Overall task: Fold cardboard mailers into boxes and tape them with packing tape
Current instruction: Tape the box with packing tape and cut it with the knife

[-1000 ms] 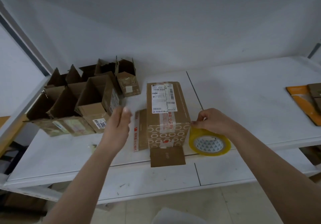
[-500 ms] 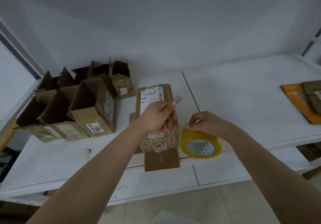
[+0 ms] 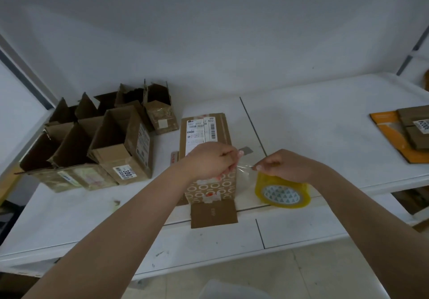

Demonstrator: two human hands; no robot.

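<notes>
Boxes [image 3: 92, 145] stand open at left; left hand [image 3: 210, 161] pinches tape [image 3: 243, 171] over box [image 3: 207, 159], right hand [image 3: 284, 166] grips roll [image 3: 282, 193].

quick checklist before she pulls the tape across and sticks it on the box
1. Tape end held: ok. The left hand pinches the free end of the clear strip.
2. Roll steadied: ok. The right hand grips the yellow tape roll, which stands on the white table.
3. Strip flat: not ok. It looks bunched and narrow between the hands.
4. Box in reach: ok. The labelled box lies right under the left hand.
5. Near flap closed: not ok. The flap lies open, flat on the table.
6. Far end sealed: cannot tell.
</notes>
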